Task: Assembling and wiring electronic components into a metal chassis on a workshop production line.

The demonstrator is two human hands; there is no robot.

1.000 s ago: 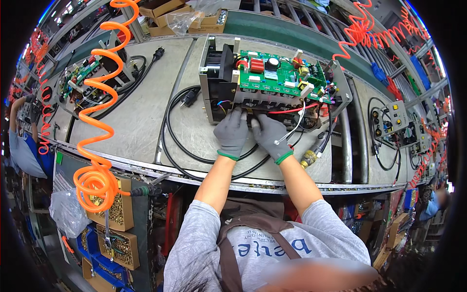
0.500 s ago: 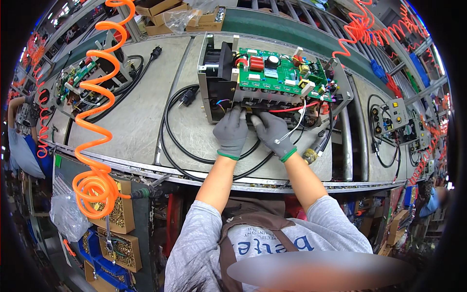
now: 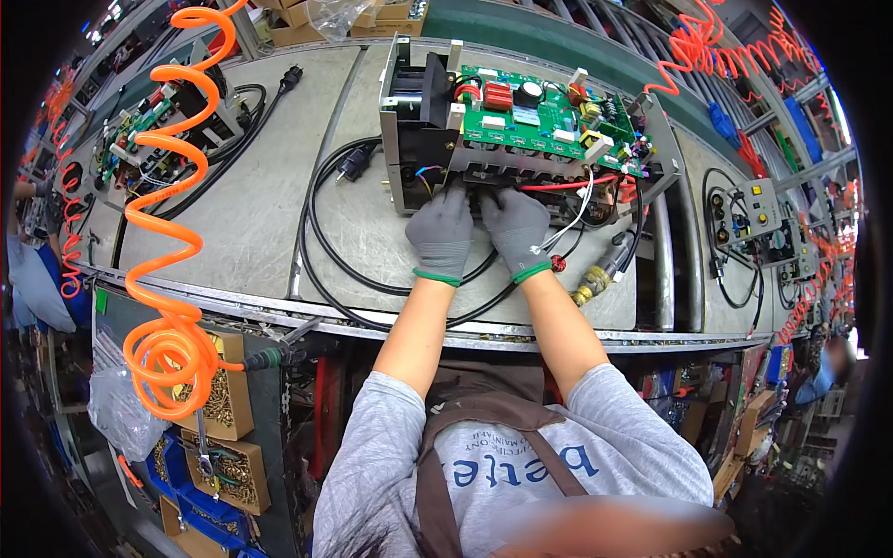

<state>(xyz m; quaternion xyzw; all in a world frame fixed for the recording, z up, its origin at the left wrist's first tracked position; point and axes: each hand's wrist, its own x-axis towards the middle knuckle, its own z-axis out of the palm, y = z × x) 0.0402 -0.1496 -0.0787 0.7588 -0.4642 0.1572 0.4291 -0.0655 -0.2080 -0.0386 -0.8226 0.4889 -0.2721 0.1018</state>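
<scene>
An open-sided electrical unit with a metal frame (image 3: 406,139) stands on the worktable, with a green circuit board (image 3: 539,121) on top. Both grey-gloved hands reach into the lower opening of its near side. My left hand (image 3: 441,234) has its fingers bunched at the dark lower edge; my right hand (image 3: 517,231) is close beside it, fingers curled inward. The fingertips, and anything between them, are hidden. White wires (image 3: 587,193) hang over the right hand, and a red cable (image 3: 567,185) runs behind them. A black power cord with a plug (image 3: 354,165) loops around the left.
An orange coiled hose (image 3: 167,195) hangs at left above boxes of screws (image 3: 219,400). A grey-and-yellow cylindrical connector (image 3: 600,274) lies right of my hands. Other units stand left (image 3: 191,112) and right (image 3: 755,209); metal rollers (image 3: 662,270) adjoin the table.
My right hand has moved closer to the left, and its fingers reach further under the board. A small red piece now shows beside my right wrist. The whole view has shifted slightly.
</scene>
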